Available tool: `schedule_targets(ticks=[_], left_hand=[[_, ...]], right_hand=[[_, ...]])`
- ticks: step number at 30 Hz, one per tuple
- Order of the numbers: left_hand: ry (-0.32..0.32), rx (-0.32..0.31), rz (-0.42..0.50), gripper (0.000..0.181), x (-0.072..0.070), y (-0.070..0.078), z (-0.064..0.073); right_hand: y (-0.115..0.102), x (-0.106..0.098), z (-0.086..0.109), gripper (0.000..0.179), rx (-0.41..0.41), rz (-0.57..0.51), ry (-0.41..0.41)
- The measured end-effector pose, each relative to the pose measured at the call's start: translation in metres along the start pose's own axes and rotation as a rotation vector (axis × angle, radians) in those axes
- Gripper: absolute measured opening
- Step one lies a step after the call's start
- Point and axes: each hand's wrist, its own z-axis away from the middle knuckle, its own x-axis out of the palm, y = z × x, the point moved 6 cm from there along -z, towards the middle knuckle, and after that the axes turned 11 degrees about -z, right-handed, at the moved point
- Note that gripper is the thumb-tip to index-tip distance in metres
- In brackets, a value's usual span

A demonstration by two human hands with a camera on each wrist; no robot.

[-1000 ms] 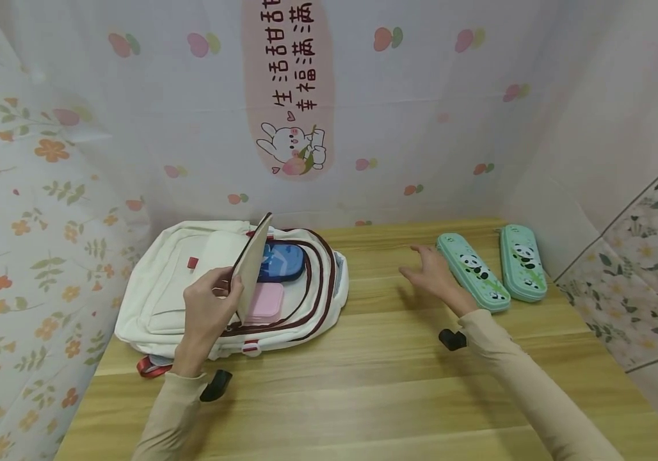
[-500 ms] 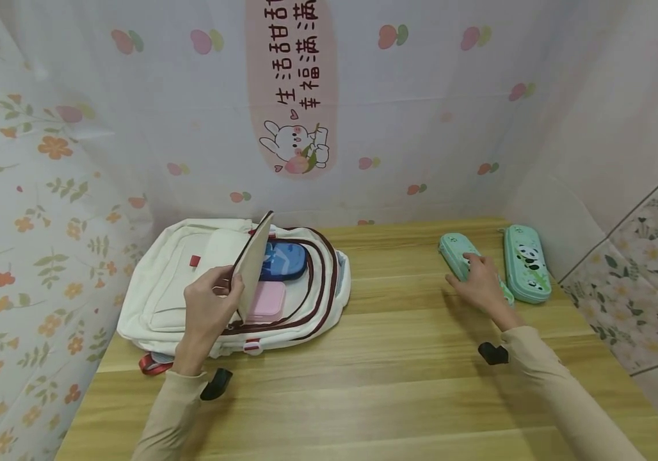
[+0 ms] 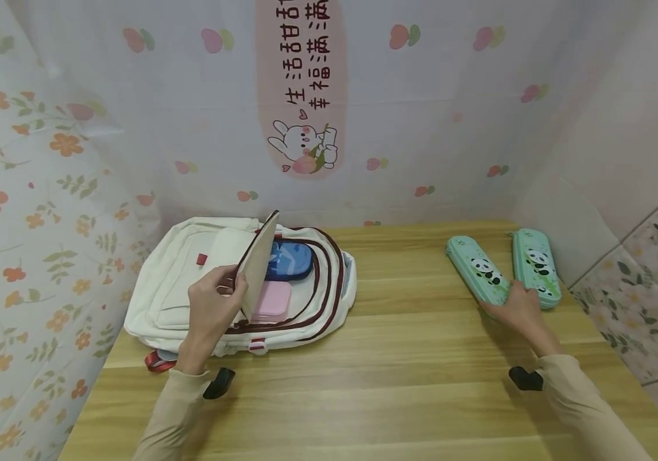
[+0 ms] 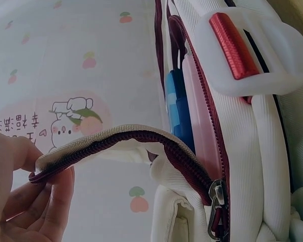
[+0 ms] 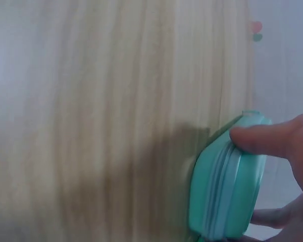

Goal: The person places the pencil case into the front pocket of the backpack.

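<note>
A white backpack (image 3: 173, 282) with dark red zips lies at the left, its front compartment unzipped. My left hand (image 3: 214, 307) pinches the edge of the raised flap (image 3: 261, 262) between thumb and fingers; the left wrist view shows the zipped edge (image 4: 116, 138) in that pinch. Inside the compartment are a blue case (image 3: 291, 261) and a pink box (image 3: 272, 301). At the right, my right hand (image 3: 518, 315) grips the near end of a mint-green panda pencil case (image 3: 479, 267). In the right wrist view, the thumb (image 5: 257, 140) presses its side, with fingers across from it.
A second mint-green panda pencil case (image 3: 537, 264) lies just right of the gripped one, near the side curtain. The wooden table (image 3: 386, 358) stretches between bag and cases. A patterned curtain (image 3: 398, 121) hangs behind.
My right hand has moved right and toward me, across the left panda pencil case to its near end, and now grips it. The left hand keeps holding the flap.
</note>
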Motion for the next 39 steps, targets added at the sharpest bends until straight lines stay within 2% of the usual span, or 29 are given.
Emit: schedule_targets(ticks=[4,8,21,29,39], left_hand=[[-0.005,0.009,-0.004,0.016,0.001,0.000,0.001],[0.000,0.015,-0.002,0.016,0.001,0.001,0.000],[-0.004,0.004,0.003,0.016,0.001,0.002,0.000],[-0.015,0.005,0.012,0.017,0.000,0.002,0.000],[-0.019,0.012,0.004,0.017,0.000,0.003,0.000]], right_hand=[[0.012,-0.002,0.007,0.096,0.016,-0.003,-0.031],[0.018,-0.002,0.009,0.098,0.020,-0.005,-0.024],[0.024,-0.003,0.013,0.089,0.022,-0.041,0.166],[0.013,-0.005,0.014,0.092,0.022,-0.059,0.196],[-0.024,-0.001,0.015,0.089,-0.085,-0.055,0.184]])
